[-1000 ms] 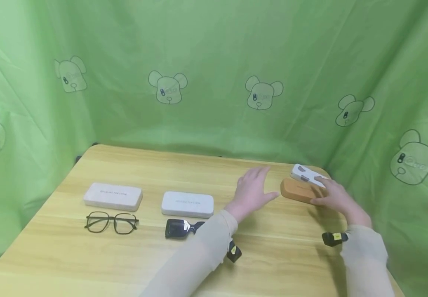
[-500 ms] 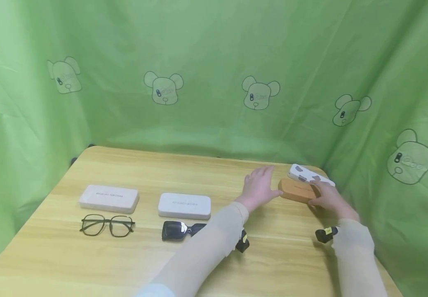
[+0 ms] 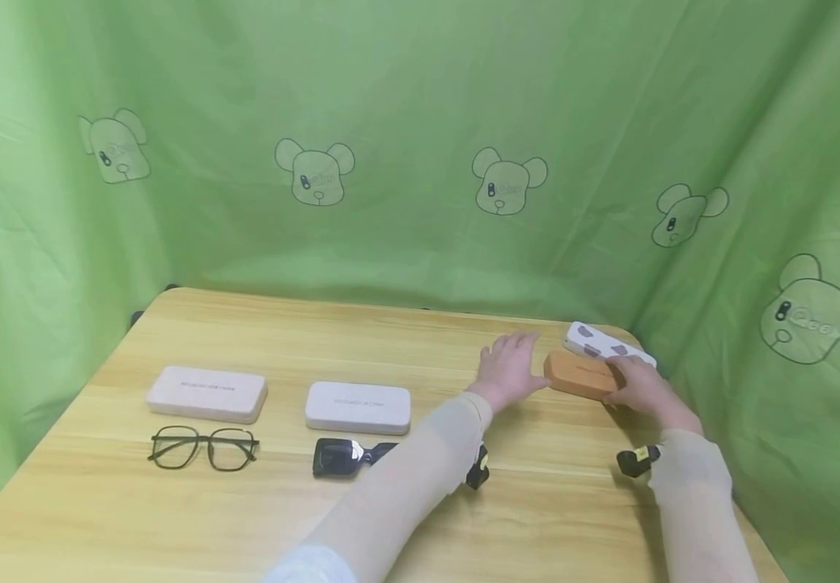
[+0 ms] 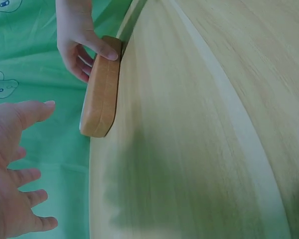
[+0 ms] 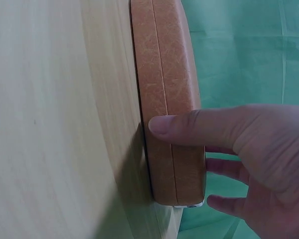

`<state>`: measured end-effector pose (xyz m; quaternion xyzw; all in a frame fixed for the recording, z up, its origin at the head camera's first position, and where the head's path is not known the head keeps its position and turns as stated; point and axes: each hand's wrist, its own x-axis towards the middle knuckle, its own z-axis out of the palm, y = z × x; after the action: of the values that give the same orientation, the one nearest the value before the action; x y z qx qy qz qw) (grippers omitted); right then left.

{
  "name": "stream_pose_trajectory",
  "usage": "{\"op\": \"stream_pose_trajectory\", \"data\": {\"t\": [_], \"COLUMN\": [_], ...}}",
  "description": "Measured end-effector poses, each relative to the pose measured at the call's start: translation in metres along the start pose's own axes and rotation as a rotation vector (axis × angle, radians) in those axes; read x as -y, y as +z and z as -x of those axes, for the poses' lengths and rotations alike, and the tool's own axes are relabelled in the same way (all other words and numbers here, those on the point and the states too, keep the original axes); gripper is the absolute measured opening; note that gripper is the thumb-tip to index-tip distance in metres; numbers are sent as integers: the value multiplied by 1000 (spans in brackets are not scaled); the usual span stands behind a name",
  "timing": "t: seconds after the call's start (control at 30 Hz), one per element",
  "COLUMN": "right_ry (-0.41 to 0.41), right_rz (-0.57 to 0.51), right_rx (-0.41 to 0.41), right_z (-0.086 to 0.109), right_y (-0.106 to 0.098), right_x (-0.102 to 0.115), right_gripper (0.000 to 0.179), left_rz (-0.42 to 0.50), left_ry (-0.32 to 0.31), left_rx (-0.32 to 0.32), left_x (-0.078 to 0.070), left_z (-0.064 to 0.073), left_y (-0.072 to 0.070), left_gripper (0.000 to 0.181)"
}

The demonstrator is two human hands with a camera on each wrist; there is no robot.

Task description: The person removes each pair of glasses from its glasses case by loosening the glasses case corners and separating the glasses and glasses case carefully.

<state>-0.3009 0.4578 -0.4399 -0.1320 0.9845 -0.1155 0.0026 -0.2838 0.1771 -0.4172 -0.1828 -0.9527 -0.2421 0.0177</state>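
At the far right of the table lies an orange-brown glasses case (image 3: 577,375), its seam facing the front. My right hand (image 3: 649,389) grips its right end; in the right wrist view the thumb (image 5: 164,124) presses the front side and the other fingers reach over behind. Just left of that case, my left hand (image 3: 509,368) hovers with fingers spread, holding nothing; the left wrist view shows its palm (image 4: 5,169) apart from the case. Right behind the brown case is a white case with dark patches (image 3: 587,338), partly covered by the right hand.
A pinkish-white glasses case (image 3: 207,393) stands at left, with black-framed glasses (image 3: 204,448) in front. Mid-table sits another white case (image 3: 358,406); black sunglasses (image 3: 340,457) before it are partly hidden by the left sleeve. Green curtain (image 3: 405,251) surrounds the wooden table (image 3: 99,502).
My left hand has moved right, nearer the brown case's left end. The right hand stays at that case's right end. The head view has shifted slightly, and the cases have not visibly moved.
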Motion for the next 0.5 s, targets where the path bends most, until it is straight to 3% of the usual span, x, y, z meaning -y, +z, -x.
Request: {"op": "stream_pose_trajectory", "data": {"t": [0.27, 0.5], "right_ry": [74, 40], "right_rz": [10, 17], "right_rx": [49, 3], "right_z": [1, 4], "right_y": [-5, -2], "right_x": [1, -3], "right_gripper": [81, 79], "left_rz": [-13, -23], "left_ry": [-21, -16], "left_rx": [32, 63], "left_x": [-3, -6], "left_z": [-4, -7], "left_y": [3, 7], "left_gripper": [80, 78]}}
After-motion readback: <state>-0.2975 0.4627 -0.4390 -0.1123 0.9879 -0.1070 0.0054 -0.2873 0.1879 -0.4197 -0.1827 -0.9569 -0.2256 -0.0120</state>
